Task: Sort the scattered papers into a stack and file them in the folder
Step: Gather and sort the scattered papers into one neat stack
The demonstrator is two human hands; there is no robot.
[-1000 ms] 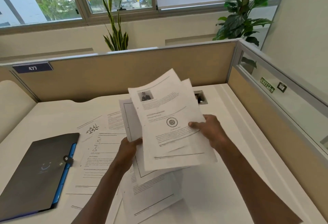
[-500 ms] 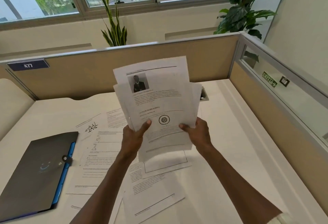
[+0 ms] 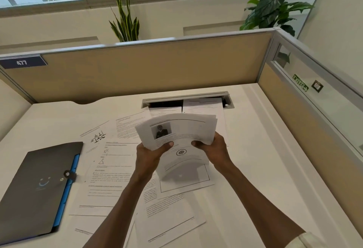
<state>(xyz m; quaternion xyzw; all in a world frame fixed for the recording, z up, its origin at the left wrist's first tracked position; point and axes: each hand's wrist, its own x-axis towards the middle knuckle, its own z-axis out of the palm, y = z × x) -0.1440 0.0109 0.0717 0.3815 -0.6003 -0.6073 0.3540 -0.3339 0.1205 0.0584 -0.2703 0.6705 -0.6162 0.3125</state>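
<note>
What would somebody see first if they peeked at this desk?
Probably the bundle of papers held up in the middle by the left hand and right hand, bent into a curve. Then the loose sheets spread over the white desk, and the closed dark folder at the left.

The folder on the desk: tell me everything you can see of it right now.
The folder is dark grey, smooth like plastic, with blue edging along its right side. A small flap with a round snap sits midway on that edge and looks fastened, so the folder appears closed. A faint smile-shaped mark shows on the cover. It lies flat at the left of the desk, angled, with its near corner out of view. Neither hand touches it. Loose sheets lie beside its right edge; whether they touch is unclear.
</note>
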